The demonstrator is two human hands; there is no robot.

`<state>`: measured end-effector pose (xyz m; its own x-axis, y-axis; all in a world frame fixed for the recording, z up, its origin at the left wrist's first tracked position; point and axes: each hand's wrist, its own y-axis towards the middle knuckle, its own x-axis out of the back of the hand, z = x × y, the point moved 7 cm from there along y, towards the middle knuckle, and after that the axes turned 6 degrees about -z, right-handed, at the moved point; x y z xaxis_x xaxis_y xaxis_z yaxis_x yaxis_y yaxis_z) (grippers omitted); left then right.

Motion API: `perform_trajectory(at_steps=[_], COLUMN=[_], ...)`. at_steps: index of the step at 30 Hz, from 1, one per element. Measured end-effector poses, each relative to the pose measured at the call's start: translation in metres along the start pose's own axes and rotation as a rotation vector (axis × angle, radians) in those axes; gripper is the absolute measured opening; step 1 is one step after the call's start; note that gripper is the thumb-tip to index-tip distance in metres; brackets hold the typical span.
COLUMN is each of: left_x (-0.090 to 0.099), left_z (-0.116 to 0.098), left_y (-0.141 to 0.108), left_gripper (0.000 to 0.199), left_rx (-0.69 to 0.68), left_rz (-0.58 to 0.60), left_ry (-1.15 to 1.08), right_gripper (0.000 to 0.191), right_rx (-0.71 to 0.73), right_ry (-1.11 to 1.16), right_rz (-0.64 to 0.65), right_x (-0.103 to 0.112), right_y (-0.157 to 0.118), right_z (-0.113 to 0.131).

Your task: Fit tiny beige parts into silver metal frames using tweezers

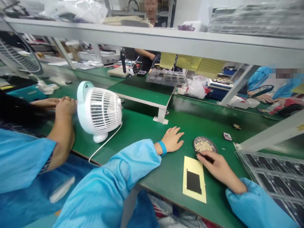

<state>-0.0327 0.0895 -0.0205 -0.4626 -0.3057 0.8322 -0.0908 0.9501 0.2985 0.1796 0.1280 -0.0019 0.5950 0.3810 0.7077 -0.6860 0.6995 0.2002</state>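
My left hand (171,140) lies on the green table (166,171) with its fingers spread and nothing in it; a blue band circles the wrist. My right hand (215,164) is closed around dark tweezers (206,157), whose tip is at the near rim of a round dark dish. Many small pale pieces (203,145) fill that dish (215,148). Between my arms, close to the table's front edge, lies a yellow sheet (188,163) with a black rectangle (193,181) on it.
A white fan (102,109) with a cord stands left. Trays of dark parts (273,171) are at right, beside a slanted shelf post (270,134). Two small devices (227,136) lie behind the dish. A raised green stand (147,91) is ahead. A co-worker's hands (64,104) are at left.
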Motion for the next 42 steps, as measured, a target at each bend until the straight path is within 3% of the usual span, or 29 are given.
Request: perform_trajectory(at_steps=[6, 18, 25, 28, 31, 34, 38, 42], left_x=[0.003, 0.009, 0.017, 0.013, 0.004, -0.013, -0.061, -0.103], left_z=[0.0, -0.003, 0.007, 0.002, -0.02, -0.059, -0.103, -0.12], left_y=[0.0, 0.003, 0.015, 0.025, 0.045, 0.084, 0.147, 0.194], left_gripper=[0.051, 0.05, 0.033, 0.032, 0.032, 0.033, 0.039, 0.056], left_rx=[-0.017, -0.021, -0.057, -0.089, -0.13, -0.21, -0.257, -0.218], left_rz=[0.017, 0.029, -0.154, -0.16, -0.113, -0.047, 0.128, 0.188], left_ry=[0.039, 0.103, -0.045, -0.121, -0.165, -0.191, -0.131, -0.077], right_gripper=[0.028, 0.024, 0.015, 0.011, 0.009, 0.009, 0.02, 0.024], right_rx=[0.019, 0.073, 0.047, 0.029, 0.01, 0.044, 0.125, 0.193], right_ry=[0.061, 0.044, 0.019, 0.025, 0.045, 0.07, 0.124, 0.183], right_rz=[0.056, 0.003, -0.08, -0.106, -0.138, -0.142, -0.195, -0.296], right_x=[-0.002, 0.002, 0.008, 0.008, 0.008, 0.009, 0.021, 0.038], right_y=[-0.001, 0.001, 0.001, 0.0, -0.004, -0.005, -0.002, -0.002], right_z=[0.007, 0.014, 0.026, 0.027, 0.026, 0.025, 0.023, 0.024])
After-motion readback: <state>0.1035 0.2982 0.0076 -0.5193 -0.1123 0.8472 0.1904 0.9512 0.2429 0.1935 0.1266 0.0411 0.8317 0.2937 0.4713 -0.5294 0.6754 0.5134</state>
